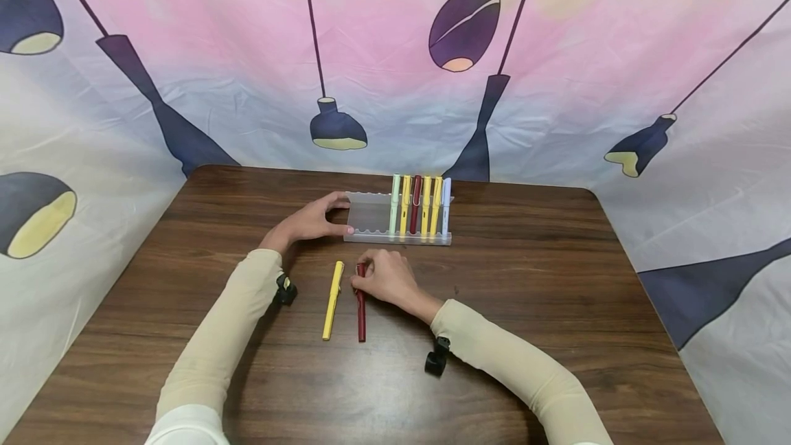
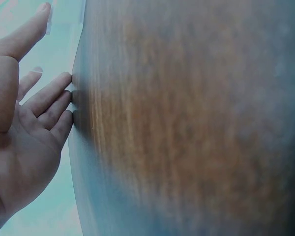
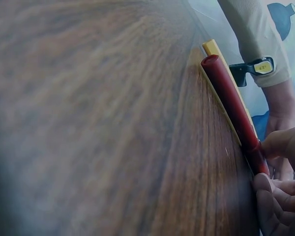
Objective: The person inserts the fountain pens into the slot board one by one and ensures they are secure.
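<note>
- On the table [image 1: 525, 273], near its middle and on the near side of the clear stand [image 1: 364, 237], I find the red pen [image 1: 361, 318] with its length pointing toward the person.
- Right hand [image 1: 391, 277]: thumb and fingers pinch the red pen close to its far end. The near end sticks out free. I cannot tell whether any part of the pen is off the wood.
- Left hand [image 1: 309, 220]: placed at the left end of the clear stand, fingers spread and fairly straight, thumb touching the front edge. I cannot confirm any squeeze.
- Yellow pen [image 1: 332, 302]: lies just left of the red pen, apart from it in my head view, touched by neither hand.
- Clear stand: carries six pens [image 1: 417, 204] side by side toward its right end.
- Handling, in my judgement: the red pen should be light, stiff and not fragile; its glossy round barrel may roll or twist under a one-sided touch.
- Recommended hold: thumb opposite fingers across the barrel, near the far end, as at present; a grip so far from the middle may let the near end droop.
- Clear stand, judged: thin, light plastic, likely to slide if nudged; best steadied by its end.
</note>
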A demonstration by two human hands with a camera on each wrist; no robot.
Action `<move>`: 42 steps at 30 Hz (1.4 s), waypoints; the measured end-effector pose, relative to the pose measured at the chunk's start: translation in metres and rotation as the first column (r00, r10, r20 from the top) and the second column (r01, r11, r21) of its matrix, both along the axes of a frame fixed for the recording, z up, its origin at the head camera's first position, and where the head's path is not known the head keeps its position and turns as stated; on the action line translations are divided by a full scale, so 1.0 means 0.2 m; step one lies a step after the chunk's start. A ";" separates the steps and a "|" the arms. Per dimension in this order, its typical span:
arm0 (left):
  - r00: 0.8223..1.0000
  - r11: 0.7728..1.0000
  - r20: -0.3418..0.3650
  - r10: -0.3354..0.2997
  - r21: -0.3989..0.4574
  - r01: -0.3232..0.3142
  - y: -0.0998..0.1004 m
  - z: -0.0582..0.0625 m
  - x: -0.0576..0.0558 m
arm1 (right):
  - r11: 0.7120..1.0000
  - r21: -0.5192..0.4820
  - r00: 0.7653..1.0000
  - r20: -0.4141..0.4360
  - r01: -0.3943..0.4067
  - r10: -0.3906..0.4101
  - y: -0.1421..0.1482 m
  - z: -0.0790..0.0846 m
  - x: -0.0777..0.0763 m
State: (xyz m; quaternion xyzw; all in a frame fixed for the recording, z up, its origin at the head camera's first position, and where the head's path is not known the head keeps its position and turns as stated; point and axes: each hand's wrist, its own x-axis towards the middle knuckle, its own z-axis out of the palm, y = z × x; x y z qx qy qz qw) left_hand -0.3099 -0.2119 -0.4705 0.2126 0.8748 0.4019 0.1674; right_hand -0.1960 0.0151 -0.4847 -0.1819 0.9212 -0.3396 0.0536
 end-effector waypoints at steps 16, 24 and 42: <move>1.000 1.000 0.009 0.004 0.006 -0.004 0.01 0.01 0.01 | 0.995 -0.097 0.999 0.051 0.010 -0.005 0.03 0.01 0.00; 1.000 1.000 0.000 -0.004 0.002 0.004 0.00 0.00 0.00 | 0.986 -0.162 0.992 0.128 0.032 -0.011 0.05 0.01 0.00; 1.000 1.000 -0.003 0.005 -0.025 -0.005 0.00 0.00 -0.01 | 0.894 -0.433 0.937 0.346 0.120 0.042 0.17 0.01 -0.04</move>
